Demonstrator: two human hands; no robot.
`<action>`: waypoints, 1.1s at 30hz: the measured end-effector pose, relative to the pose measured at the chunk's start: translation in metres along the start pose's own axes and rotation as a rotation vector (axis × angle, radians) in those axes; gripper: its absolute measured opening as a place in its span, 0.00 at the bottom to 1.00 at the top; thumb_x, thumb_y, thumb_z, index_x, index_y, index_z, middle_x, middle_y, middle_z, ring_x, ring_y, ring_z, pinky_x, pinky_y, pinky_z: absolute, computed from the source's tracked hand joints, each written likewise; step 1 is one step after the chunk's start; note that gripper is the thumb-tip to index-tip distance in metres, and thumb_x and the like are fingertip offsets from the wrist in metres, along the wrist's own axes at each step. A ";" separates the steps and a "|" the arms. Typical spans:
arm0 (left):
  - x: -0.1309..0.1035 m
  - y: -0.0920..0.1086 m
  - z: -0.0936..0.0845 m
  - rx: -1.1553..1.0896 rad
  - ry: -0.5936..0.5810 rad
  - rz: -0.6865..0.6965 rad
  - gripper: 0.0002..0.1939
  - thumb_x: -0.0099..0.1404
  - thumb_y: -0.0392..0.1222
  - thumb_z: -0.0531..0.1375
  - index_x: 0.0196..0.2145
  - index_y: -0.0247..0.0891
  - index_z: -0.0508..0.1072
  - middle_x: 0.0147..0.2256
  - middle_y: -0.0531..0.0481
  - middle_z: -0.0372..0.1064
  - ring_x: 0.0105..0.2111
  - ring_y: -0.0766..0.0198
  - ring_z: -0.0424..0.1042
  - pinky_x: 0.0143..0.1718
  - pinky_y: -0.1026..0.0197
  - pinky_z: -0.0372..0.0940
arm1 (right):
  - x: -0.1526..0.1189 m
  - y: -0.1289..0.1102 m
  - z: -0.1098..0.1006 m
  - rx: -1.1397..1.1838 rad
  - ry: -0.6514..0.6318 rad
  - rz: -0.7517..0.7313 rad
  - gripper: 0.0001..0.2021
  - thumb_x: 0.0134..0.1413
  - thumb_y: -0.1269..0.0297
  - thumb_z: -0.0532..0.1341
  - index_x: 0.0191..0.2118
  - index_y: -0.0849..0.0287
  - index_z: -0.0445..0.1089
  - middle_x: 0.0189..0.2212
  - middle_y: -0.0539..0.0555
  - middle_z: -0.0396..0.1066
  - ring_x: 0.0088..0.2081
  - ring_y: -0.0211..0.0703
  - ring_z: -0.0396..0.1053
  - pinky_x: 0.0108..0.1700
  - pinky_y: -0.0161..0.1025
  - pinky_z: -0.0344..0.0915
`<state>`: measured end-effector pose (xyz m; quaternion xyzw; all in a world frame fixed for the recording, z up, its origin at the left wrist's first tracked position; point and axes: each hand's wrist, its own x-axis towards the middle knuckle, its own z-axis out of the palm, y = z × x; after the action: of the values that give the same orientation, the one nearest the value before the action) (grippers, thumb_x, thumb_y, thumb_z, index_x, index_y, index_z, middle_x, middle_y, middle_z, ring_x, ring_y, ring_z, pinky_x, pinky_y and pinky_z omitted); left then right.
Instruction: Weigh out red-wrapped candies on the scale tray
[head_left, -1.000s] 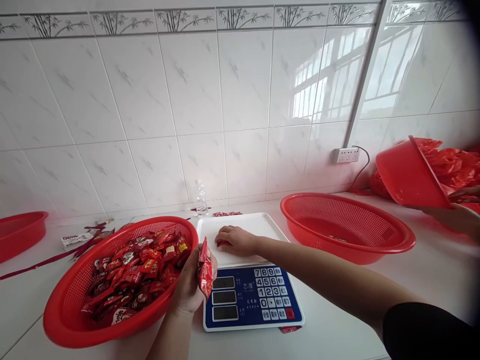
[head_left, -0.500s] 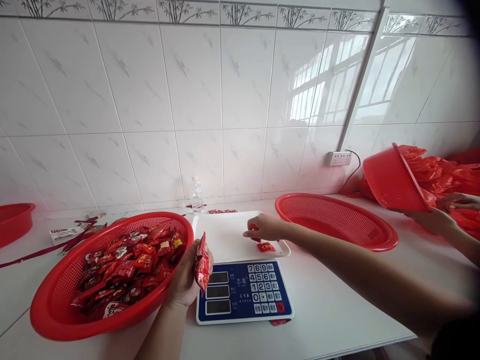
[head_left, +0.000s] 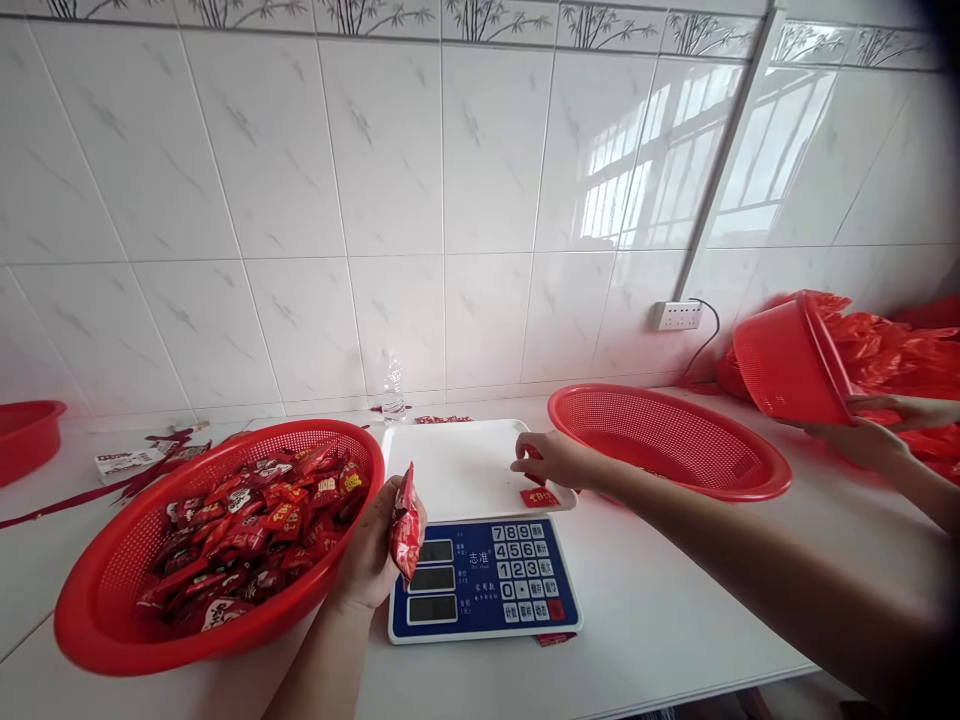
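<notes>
My left hand is closed around a red snack packet, held upright in front of the left edge of the scale's keypad panel. Above the right side of the white weighing tray, my right hand has its fingers pinched, with a bit of red wrapper showing between them. Just below that hand, another red packet lies on the tray. To the left of my left hand stands a red perforated basket heaped with red packets.
A second red basket sits right of the scale. At far right, another person's hands hold a tilted red basket before red plastic bags. A clear bottle stands behind the tray, and a wall socket is above the table.
My right hand has moved slightly right over the tray, still pinching the red wrapper. My left hand stays almost in place. The other person's basket has shifted a little, with a hand now at its rim.
</notes>
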<state>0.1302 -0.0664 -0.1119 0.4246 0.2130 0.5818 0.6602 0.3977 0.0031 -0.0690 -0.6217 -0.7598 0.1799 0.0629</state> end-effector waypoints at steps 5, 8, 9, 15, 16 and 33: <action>0.002 -0.002 -0.003 0.005 0.016 -0.026 0.24 0.51 0.58 0.67 0.21 0.37 0.61 0.17 0.57 0.55 0.18 0.72 0.54 0.19 0.70 0.55 | -0.016 0.004 -0.017 0.028 -0.160 -0.046 0.23 0.47 0.45 0.61 0.45 0.55 0.71 0.37 0.56 0.74 0.33 0.42 0.71 0.29 0.35 0.65; 0.003 -0.004 -0.004 0.018 0.000 -0.018 0.23 0.51 0.57 0.67 0.22 0.37 0.63 0.17 0.57 0.56 0.18 0.72 0.54 0.19 0.70 0.54 | -0.024 0.004 -0.017 0.001 -0.230 -0.016 0.27 0.44 0.45 0.63 0.48 0.56 0.71 0.37 0.57 0.74 0.31 0.43 0.70 0.25 0.35 0.63; 0.003 -0.004 -0.004 0.019 -0.012 -0.014 0.22 0.52 0.57 0.67 0.22 0.37 0.63 0.17 0.57 0.56 0.18 0.72 0.54 0.19 0.70 0.54 | -0.024 0.003 -0.016 -0.008 -0.236 -0.002 0.27 0.44 0.45 0.63 0.48 0.56 0.71 0.37 0.58 0.74 0.30 0.43 0.70 0.24 0.35 0.62; 0.003 -0.003 -0.003 0.035 -0.019 -0.003 0.21 0.54 0.57 0.65 0.23 0.37 0.65 0.17 0.56 0.58 0.18 0.71 0.55 0.19 0.69 0.55 | -0.010 0.001 -0.010 -0.048 -0.268 0.012 0.16 0.41 0.52 0.65 0.35 0.56 0.71 0.31 0.55 0.74 0.28 0.43 0.68 0.24 0.37 0.61; 0.003 -0.003 -0.003 0.045 -0.017 0.000 0.21 0.54 0.57 0.65 0.22 0.37 0.65 0.17 0.56 0.58 0.18 0.71 0.55 0.19 0.69 0.55 | -0.007 0.001 -0.010 -0.051 -0.273 0.004 0.15 0.41 0.53 0.65 0.34 0.56 0.70 0.30 0.54 0.74 0.28 0.42 0.68 0.24 0.36 0.61; 0.004 -0.006 -0.006 0.042 0.026 -0.018 0.21 0.52 0.57 0.67 0.23 0.37 0.65 0.18 0.57 0.57 0.19 0.73 0.55 0.20 0.71 0.57 | -0.010 0.092 -0.059 -0.171 0.486 0.266 0.14 0.56 0.56 0.55 0.40 0.61 0.67 0.29 0.60 0.72 0.27 0.47 0.67 0.25 0.38 0.55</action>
<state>0.1304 -0.0610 -0.1192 0.4288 0.2375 0.5765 0.6537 0.5033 0.0195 -0.0452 -0.7439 -0.6465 -0.0326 0.1663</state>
